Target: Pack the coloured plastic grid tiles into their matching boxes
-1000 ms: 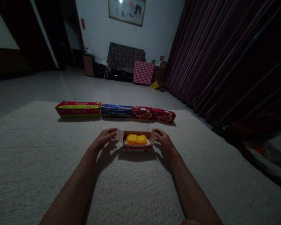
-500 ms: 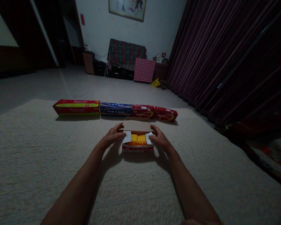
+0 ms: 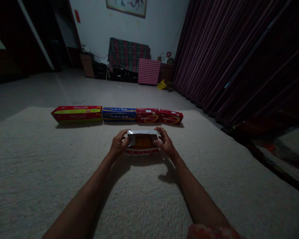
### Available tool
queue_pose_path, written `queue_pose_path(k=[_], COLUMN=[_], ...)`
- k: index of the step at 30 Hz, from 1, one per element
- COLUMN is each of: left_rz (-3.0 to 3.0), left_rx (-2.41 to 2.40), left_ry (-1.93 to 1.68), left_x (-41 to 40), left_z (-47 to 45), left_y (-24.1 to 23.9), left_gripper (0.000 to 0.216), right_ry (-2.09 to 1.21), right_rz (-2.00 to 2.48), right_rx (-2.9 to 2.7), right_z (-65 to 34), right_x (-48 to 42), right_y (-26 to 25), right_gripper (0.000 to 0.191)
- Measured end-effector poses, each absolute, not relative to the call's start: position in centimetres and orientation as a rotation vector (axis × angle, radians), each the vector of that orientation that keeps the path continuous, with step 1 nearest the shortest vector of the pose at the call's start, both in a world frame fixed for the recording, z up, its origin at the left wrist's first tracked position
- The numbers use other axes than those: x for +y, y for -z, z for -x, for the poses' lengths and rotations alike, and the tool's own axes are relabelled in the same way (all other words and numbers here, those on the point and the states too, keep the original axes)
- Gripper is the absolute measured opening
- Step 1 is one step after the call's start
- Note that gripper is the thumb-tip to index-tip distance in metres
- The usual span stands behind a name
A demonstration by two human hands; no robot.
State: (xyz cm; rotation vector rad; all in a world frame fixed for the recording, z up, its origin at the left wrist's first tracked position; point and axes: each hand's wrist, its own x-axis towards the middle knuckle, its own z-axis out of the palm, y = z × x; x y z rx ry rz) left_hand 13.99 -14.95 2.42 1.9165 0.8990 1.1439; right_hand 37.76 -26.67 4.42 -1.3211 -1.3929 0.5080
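Note:
A small red and white cardboard box (image 3: 142, 151) rests on the pale textured mat in front of me. Its lid (image 3: 142, 132) is partly raised, tilted over the opening from the far side. Inside lie yellow-orange pieces (image 3: 142, 142), now in shadow, so their kind is unclear. My left hand (image 3: 119, 142) grips the box's left end, thumb at the side flap and fingers by the lid. At the right end, my right hand (image 3: 165, 143) holds it likewise, its thumb against the other flap and fingers curled at the lid's corner.
Beyond the box stands a row: a long red and green box (image 3: 79, 114), a blue box (image 3: 119, 114), a red box (image 3: 148, 115) and another red box (image 3: 171, 117). The mat (image 3: 144, 196) spreads around me. Dark purple curtains (image 3: 214, 49) hang at the right.
The lid has swung up from lying back and now leans over the opening, shading the yellow pieces. The side flaps have tipped inward. Both hands have moved with the lid, and the view has shifted slightly.

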Motion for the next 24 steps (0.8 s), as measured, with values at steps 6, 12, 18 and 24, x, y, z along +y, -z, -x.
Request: queue_pose_path(k=[6, 12, 18, 24], left_rz=[-1.938, -1.95, -1.978, -2.04], left_rx=[0.865, 0.761, 0.689, 0.656], left_ry=[-1.173, -1.129, -1.19, -1.184], left_x=[-16.1, -16.8, -16.5, -16.5], left_z=[-12.6, -11.4, -12.3, -11.8], left_y=[-2.1, -2.5, -1.9, -0.9], left_gripper=[0.05, 0.05, 0.032, 0.026], right_ry=[-0.446, -0.273, -0.102, -0.054], right_rz=[1.357, 1.321, 1.277, 1.262], right_rx=[-1.261, -1.323, -1.445, -1.51], right_z=[-36.6, -36.1, -36.4, -36.3], right_x=[-26.8, -26.8, -26.8, -27.1], right_y=[-3.9, -3.5, -3.1, -2.5], right_gripper=[0.037, 0.022, 0.01, 0.005])
